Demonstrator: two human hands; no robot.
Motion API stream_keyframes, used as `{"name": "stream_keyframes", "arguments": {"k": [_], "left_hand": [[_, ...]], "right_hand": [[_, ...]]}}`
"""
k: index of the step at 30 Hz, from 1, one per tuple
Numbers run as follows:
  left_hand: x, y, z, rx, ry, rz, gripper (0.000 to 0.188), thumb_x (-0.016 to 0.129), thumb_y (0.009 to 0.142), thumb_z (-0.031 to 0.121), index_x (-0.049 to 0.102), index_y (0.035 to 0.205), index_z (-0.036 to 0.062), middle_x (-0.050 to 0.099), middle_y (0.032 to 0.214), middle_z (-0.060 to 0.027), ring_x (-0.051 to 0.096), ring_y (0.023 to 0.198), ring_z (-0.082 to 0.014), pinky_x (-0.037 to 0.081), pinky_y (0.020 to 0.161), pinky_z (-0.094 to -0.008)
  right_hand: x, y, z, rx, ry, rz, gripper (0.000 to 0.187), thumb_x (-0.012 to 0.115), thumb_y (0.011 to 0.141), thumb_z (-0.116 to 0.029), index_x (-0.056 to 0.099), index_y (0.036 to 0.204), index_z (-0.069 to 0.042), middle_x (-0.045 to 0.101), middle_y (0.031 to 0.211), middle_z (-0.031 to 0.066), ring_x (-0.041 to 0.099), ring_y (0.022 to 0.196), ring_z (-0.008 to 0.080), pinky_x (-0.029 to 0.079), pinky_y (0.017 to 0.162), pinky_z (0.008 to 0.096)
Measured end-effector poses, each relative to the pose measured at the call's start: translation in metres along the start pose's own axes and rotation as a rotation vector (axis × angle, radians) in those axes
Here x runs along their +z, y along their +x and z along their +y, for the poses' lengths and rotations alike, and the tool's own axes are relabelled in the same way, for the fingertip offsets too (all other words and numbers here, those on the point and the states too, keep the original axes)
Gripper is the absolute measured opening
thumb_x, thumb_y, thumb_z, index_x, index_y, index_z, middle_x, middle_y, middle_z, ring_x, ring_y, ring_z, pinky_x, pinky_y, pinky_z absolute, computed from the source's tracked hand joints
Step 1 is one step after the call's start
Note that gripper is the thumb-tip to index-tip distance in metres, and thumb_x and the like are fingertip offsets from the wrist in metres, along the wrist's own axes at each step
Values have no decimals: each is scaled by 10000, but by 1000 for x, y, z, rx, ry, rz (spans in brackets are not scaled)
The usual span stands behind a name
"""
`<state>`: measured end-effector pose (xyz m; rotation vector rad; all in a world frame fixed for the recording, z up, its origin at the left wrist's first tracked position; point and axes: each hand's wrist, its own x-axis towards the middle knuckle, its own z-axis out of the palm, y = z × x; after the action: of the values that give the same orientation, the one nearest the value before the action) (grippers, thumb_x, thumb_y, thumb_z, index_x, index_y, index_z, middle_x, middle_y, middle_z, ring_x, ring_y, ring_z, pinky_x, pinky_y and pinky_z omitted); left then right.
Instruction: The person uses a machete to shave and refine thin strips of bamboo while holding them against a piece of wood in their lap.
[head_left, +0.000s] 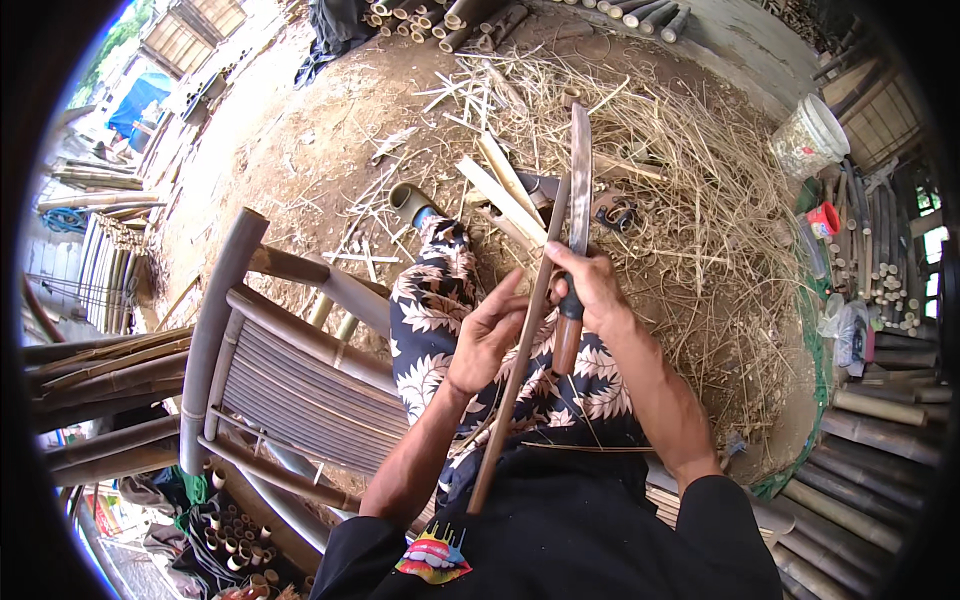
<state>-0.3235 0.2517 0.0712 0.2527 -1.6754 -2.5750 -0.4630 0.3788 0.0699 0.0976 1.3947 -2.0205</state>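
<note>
My right hand [597, 290] is closed round the handle of a long knife [581, 185], whose broad blade points away from me. The handle is dark near the blade and brown wood below. A long, narrow bamboo strip [522, 365] slants from my belly up past both hands, beside the blade. My right thumb and forefinger lie close to the strip; whether they pinch it is unclear. My left hand [487, 335] is half open at the strip's left side, fingers apart, the fingertips reaching to the strip and partly hidden by it.
Pale split bamboo pieces [500, 195] lie just beyond my knees. A heap of shavings [690, 190] spreads to the right. A bamboo chair [300, 385] stands at my left. A white bucket [810, 135], a red container [823, 219] and stacked bamboo poles [860, 480] line the right side.
</note>
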Motion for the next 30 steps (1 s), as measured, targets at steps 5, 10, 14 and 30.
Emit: {"name": "stream_keyframes", "arguments": {"k": [5, 10, 14, 30], "left_hand": [[10, -52, 0, -522, -433, 13, 419, 551, 979, 193, 470, 1346, 7, 622, 862, -59, 602, 592, -112, 490, 526, -216], [12, -46, 20, -308, 29, 295, 343, 543, 991, 199, 565, 1284, 22, 515, 731, 38, 373, 490, -24, 277, 428, -188], [10, -40, 22, -152, 389, 343, 298, 521, 991, 169, 612, 1219, 1, 512, 692, 46, 388, 540, -19, 306, 471, -191], [13, -126, 17, -194, 674, 152, 326, 523, 977, 102, 570, 1290, 24, 541, 783, -38, 512, 725, -106, 443, 639, -260]], "right_hand": [[-24, 12, -34, -222, -464, 157, 293, 639, 917, -338, 599, 810, -69, 571, 652, 30, 484, 438, 70, 433, 363, 199], [-29, -29, -24, -543, -1372, -36, 591, 408, 916, -672, 506, 737, -118, 445, 531, -25, 412, 406, 108, 377, 372, 329], [-25, -51, 14, -951, -1469, -124, 619, 393, 904, -702, 503, 731, -118, 515, 539, 30, 545, 444, 184, 445, 432, 353], [-96, 38, -67, -199, -1463, 313, 624, 359, 927, -691, 517, 715, -126, 374, 503, -67, 331, 418, 99, 292, 406, 291]]}}
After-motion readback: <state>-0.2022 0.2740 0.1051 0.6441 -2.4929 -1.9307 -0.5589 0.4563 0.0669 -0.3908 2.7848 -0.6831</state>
